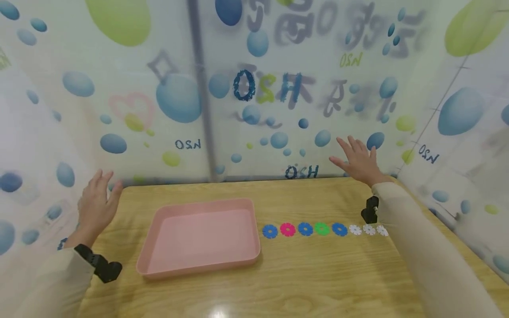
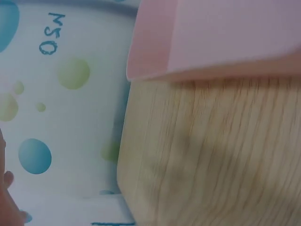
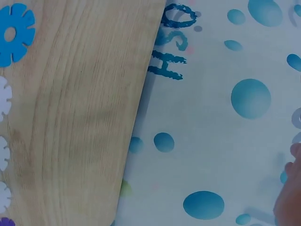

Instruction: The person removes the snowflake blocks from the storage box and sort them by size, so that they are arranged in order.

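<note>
My left hand (image 1: 97, 205) is raised at the left, its fingers apart and holding nothing. On the other side my right hand (image 1: 359, 163) is held up with spread fingers, also with nothing in it. Between them, a shallow pink tray (image 1: 207, 240) lies on the table. Right of the tray runs a row of flat, notched plastic discs: a pink disc (image 1: 292, 229), a green disc (image 1: 326, 229), several blue discs (image 1: 274, 233) and white discs (image 1: 355, 226). My right forearm hides the row's end, but the right wrist view shows a purple disc (image 3: 7, 222) there.
The wooden table (image 1: 298, 282) carries the tray and discs. A curtain (image 1: 254, 132) printed with blue and green drops hangs along the table's back edge and down both sides. Each wrist wears a black camera mount (image 1: 370, 210).
</note>
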The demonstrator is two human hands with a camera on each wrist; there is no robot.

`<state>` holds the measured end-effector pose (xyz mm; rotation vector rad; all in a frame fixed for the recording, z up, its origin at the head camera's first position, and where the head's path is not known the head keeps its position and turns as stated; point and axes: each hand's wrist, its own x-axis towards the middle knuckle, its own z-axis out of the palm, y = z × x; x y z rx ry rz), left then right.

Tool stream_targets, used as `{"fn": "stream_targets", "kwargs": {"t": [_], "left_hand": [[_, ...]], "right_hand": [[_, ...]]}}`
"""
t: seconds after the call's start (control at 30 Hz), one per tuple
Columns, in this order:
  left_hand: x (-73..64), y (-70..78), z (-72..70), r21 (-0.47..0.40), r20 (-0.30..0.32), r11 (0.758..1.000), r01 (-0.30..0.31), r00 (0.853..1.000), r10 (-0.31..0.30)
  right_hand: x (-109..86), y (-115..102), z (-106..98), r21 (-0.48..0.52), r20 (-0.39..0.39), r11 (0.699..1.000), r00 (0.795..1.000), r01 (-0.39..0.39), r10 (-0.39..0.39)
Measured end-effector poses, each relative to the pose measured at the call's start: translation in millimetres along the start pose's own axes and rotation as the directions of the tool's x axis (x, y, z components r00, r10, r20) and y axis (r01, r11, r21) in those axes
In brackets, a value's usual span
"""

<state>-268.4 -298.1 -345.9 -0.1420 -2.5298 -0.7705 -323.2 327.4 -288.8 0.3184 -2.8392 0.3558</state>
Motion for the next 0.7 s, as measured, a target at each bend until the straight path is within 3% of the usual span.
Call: {"fn": "stream_targets", "kwargs": {"t": [0.13, 0.33, 0.47, 0.7], "left_hand": [[2.1, -2.2, -6.7, 0.11, 0.085, 0.994, -0.011, 0.996, 0.002], [-9.2, -12.1, -5.0, 0.112, 0.188, 0.994, 0.009, 0.982, -0.03], [-16.9, -19.0, 2.5, 0.138, 0.193, 0.99, 0.041, 0.979, -0.068], [-21.9, -21.7, 9.9, 0.133, 0.165, 0.989, 0.072, 0.982, -0.094]], "right_hand": [[1.4, -1, -5, -0.037, -0.026, 0.999, 1.0, -0.013, 0.012], [-6.4, 0, 1, -0.049, 0.047, 0.998, 0.998, -0.036, 0.038], [-13.1, 3, 12, -0.044, 0.104, 0.997, 0.993, -0.056, 0.06], [-20.0, 11, 24, -0.075, 0.133, 0.995, 0.989, -0.062, 0.071]]}}
